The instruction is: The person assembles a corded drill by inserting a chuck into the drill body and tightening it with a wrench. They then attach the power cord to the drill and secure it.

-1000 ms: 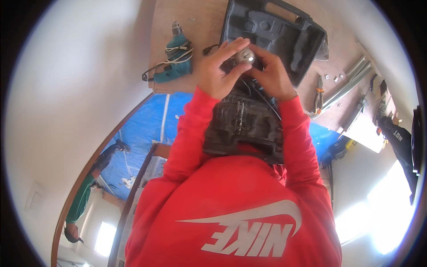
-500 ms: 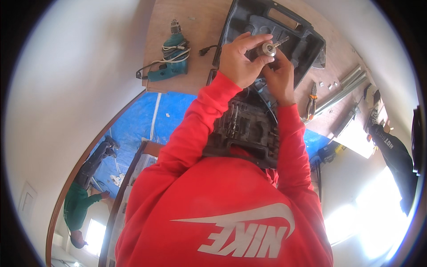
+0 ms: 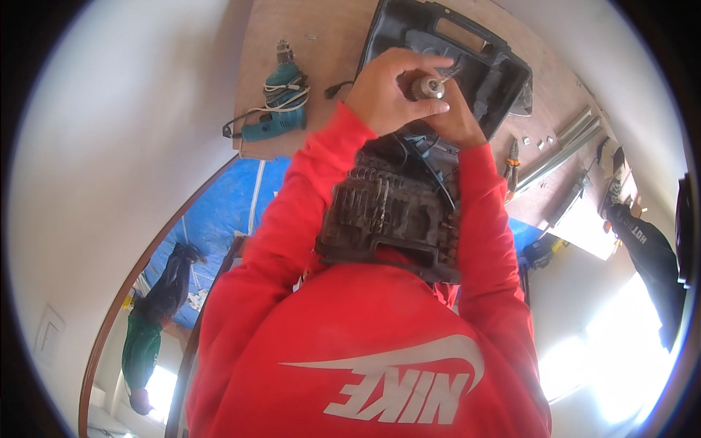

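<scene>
- The left hand point(image 3: 391, 91) is wrapped around a small metal drill chuck point(image 3: 426, 87), fingers curled over its top and thumb pressed under it.
- The right hand point(image 3: 456, 120) comes in from the right and closes on the same chuck from below, so both hands touch it and each other.
- The chuck sits above the near edge of an open black tool case point(image 3: 467, 55) lying on the wooden tabletop point(image 3: 336, 36).
- A second, dirtier black case of drill bits point(image 3: 391, 219) rests between the red-sleeved forearms, against the chest, with a dark cord trailing over its far edge.
- To the left on the tabletop lies a teal corded drill point(image 3: 281, 102), well apart from the hands.
- Pliers point(image 3: 512, 157) and long metal rails point(image 3: 566, 142) lie to the right.
- Another person in green point(image 3: 150, 328) is at the lower left of the view, above a blue tarp point(image 3: 219, 212).
</scene>
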Demonstrator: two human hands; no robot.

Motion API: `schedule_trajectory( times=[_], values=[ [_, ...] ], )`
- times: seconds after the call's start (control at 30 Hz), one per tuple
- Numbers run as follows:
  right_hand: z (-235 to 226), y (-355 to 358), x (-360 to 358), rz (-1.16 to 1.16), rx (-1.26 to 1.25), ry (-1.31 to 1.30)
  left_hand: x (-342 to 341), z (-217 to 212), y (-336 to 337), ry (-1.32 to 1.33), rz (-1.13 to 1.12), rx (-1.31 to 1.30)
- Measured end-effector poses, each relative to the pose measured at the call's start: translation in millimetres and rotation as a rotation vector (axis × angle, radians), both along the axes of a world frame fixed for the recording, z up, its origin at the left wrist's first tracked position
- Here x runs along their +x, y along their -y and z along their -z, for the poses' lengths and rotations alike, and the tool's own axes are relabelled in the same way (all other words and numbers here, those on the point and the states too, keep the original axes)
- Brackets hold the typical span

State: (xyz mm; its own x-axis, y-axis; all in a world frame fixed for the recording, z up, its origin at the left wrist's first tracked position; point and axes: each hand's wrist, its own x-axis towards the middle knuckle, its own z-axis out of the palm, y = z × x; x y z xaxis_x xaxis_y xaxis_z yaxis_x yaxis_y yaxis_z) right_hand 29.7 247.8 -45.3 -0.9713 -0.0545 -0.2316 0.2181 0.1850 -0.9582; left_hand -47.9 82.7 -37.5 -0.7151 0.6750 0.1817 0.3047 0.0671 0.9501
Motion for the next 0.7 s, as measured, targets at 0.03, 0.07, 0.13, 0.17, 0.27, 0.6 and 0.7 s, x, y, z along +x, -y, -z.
schedule_trajectory(
  times=[0.03, 0.07, 0.13, 0.17, 0.27, 0.6, 0.7],
  values=[
    [1, -2, -2, -0.048, -0.029, 0.024, -5, 3, -2, 0.051, 0.06, 0.012],
    [5, 2, -2, -0.025, -0.123, 0.039, -9, 5, -5, 0.104, 0.106, 0.012],
    [7, 7, 3, -0.004, -0.14, 0.03, -11, 10, -13, 0.081, 0.158, 0.01],
    [8, 10, 8, 0.003, -0.134, 0.03, -10, 12, -12, -0.004, 0.182, -0.032],
    [10, 24, 23, 0.135, -0.153, -0.09, 3, 14, -8, -0.146, 0.258, -0.095],
    [8, 63, 19, 0.162, 0.05, -0.218, 13, -3, 33, -0.144, 0.051, -0.102],
    [4, 60, 15, 0.006, 0.139, -0.21, -3, -19, 59, -0.204, 0.037, -0.17]
  ],
)
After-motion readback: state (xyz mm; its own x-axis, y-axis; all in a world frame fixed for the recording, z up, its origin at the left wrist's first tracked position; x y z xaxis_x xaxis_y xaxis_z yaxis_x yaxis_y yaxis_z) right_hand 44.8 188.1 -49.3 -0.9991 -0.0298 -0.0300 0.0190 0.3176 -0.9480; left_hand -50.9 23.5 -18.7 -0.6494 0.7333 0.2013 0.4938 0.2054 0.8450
